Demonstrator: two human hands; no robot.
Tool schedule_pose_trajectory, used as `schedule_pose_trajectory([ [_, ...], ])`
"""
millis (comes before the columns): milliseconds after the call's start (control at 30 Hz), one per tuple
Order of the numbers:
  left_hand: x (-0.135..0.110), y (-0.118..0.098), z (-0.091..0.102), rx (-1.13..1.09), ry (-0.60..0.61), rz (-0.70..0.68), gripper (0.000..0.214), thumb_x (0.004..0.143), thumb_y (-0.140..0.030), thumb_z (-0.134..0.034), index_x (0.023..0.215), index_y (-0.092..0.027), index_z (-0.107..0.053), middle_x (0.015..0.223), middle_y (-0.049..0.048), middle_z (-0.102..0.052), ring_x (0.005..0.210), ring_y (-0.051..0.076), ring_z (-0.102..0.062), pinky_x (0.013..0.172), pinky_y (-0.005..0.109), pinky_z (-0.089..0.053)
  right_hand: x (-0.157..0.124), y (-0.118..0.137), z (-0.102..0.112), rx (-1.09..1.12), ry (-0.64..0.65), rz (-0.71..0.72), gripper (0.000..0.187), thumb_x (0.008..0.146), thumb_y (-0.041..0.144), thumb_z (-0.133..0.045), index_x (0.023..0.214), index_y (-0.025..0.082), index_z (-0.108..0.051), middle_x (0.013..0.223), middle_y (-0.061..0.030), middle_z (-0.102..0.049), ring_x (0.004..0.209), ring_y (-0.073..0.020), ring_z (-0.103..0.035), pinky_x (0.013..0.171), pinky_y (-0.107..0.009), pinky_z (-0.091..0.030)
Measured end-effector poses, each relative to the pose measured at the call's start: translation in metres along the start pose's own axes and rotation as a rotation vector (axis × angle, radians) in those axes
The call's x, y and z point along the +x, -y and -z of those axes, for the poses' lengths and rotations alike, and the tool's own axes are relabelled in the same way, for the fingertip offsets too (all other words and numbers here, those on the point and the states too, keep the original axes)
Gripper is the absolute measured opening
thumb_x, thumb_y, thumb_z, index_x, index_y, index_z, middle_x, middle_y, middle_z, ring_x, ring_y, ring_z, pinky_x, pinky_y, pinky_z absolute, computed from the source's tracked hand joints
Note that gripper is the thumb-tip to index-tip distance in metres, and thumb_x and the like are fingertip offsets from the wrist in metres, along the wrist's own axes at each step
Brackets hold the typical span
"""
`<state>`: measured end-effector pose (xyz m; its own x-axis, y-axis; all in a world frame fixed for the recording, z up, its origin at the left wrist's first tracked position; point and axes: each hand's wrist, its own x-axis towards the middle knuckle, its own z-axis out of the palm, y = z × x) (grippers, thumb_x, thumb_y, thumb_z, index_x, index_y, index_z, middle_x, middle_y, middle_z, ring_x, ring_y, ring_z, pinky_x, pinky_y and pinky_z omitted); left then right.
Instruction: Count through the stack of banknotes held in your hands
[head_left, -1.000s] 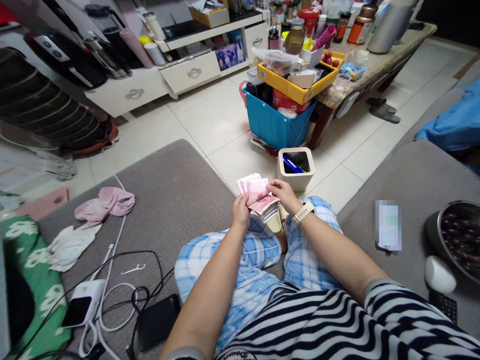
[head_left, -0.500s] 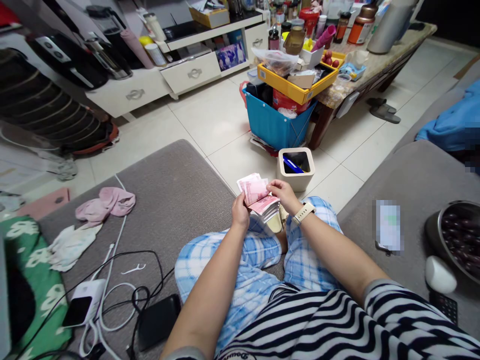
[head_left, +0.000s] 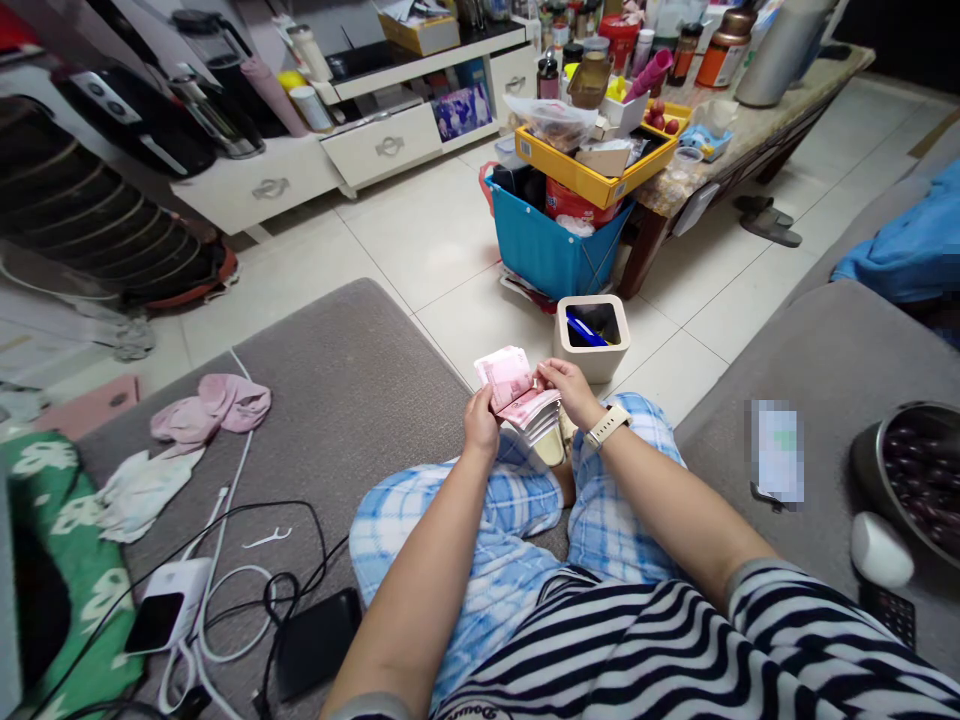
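A stack of pink banknotes (head_left: 514, 385) is held above my knees, in front of my blue plaid trousers. My left hand (head_left: 481, 425) is closed round the near end of the stack, thumb on top. My right hand (head_left: 568, 388), with a pale watch on its wrist, pinches the far edge of the notes with fingers curled. The top notes are folded up and back toward the left hand, while the lower ones lie flat and fanned.
A small beige bin (head_left: 592, 335) stands on the tiled floor just beyond my hands. A blue crate (head_left: 551, 250) with a yellow tray sits behind it. Cables, a charger (head_left: 161, 612), a dark phone (head_left: 315, 645) and pink cloth (head_left: 214, 405) lie on the grey sofa at left. A metal bowl (head_left: 911, 475) rests at right.
The top notes have been pushed together and lifted a little; my right fingers have slid slightly left along the stack. Both arms stay in place.
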<state>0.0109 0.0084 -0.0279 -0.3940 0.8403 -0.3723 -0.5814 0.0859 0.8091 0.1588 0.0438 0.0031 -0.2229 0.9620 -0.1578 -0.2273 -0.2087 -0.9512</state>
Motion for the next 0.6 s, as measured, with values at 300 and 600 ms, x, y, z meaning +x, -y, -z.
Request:
schedule_pose_trajectory([
  [300,-0.0005,0.0004,0.0014,0.045,0.059,-0.005,0.031,0.056,-0.038,-0.080,0.073,-0.015,-0.068,0.073,0.0051,-0.071,0.071,0.021,-0.068,0.068,0.031,-0.052,0.0002,0.0004,-0.0010,-0.002,-0.051,0.001,0.030,0.063,0.043,-0.075,0.071,0.020,-0.058,0.066,0.0022,-0.060,0.065,-0.0136,-0.052,0.065,-0.028,-0.040],
  [600,0.0004,0.0013,0.0012,0.018,0.041,-0.018,0.028,0.059,-0.039,-0.078,0.071,-0.015,-0.068,0.072,0.0047,-0.071,0.073,0.022,-0.069,0.072,0.032,-0.053,-0.0016,0.0023,-0.0006,-0.045,-0.034,-0.030,0.032,0.064,0.046,-0.075,0.068,0.019,-0.059,0.061,0.0040,-0.055,0.058,-0.0107,-0.044,0.058,-0.026,-0.034],
])
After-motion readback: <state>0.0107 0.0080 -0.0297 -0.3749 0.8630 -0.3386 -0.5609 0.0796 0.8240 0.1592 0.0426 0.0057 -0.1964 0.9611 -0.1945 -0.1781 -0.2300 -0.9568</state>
